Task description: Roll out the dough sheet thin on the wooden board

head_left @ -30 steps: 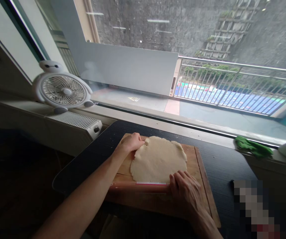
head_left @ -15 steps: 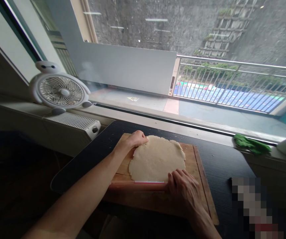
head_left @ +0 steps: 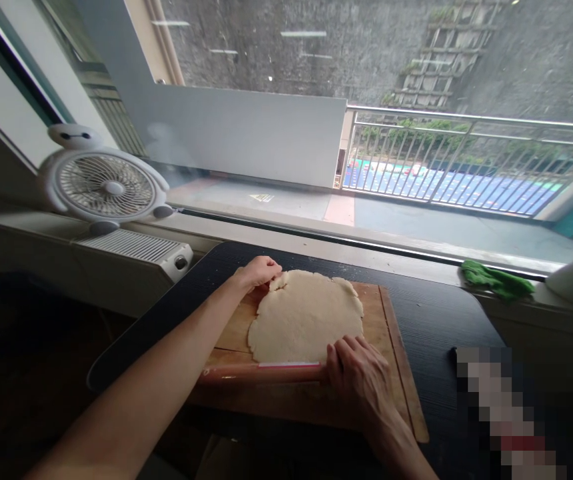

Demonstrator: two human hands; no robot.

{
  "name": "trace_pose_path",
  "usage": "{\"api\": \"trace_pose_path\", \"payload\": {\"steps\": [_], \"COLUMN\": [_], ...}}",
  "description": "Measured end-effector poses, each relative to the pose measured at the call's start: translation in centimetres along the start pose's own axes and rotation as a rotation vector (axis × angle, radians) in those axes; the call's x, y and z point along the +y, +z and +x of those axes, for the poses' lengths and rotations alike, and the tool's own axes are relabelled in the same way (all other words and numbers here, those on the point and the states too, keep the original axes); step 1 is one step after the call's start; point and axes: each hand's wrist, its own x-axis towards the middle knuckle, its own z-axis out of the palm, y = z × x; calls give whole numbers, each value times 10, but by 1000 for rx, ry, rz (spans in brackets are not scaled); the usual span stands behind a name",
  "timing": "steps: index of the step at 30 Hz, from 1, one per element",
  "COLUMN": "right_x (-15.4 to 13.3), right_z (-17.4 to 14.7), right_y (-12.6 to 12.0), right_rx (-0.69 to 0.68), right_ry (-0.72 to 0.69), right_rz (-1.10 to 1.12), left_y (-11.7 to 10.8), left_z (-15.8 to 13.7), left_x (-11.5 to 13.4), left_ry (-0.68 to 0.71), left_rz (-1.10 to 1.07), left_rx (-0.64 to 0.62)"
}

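Observation:
A flat, pale sheet of dough (head_left: 306, 317) with ragged edges lies on a wooden board (head_left: 404, 380). At its far left corner, my left hand (head_left: 262, 270) is closed, the fingertips pinching the dough's edge. A small crack shows in the dough just beside those fingers. Along the dough's near edge lies a brownish-orange rolling pin (head_left: 266, 375) with a pale, pink-lined strip. My right hand (head_left: 359, 367) is wrapped round the pin's right end. My left forearm hides the pin's other end.
The board rests on a black table (head_left: 436, 327) by a window. A white fan (head_left: 111, 187) stands on a heater (head_left: 166, 257) at left. A green cloth (head_left: 496, 280) lies on the sill at right. A blurred-out object (head_left: 504, 407) is at lower right.
The view has shifted slightly, moving everything a little left. At the far left corner, a crack has appeared in the dough near my left fingers. My right hand stays on the rolling pin.

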Motion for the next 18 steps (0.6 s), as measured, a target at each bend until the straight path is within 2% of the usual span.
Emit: {"api": "trace_pose_path", "payload": {"steps": [8,13,15,18], "right_x": [0,0,0,0], "right_z": [-1,-1,-2,-2], "right_y": [-2,1,2,1], "right_rx": [-9,-9,-13,-18], "right_ry": [11,16,16,18], "right_rz": [4,3,8,14], "left_y": [-2,-4,-5,-4], "left_z": [8,5,3,2], "left_x": [1,3,5,6], "left_ry": [-24,-1,38,69], "left_rz": [-119,-78,-4,100], "left_rx": [-125,-216,-199,-89]}}
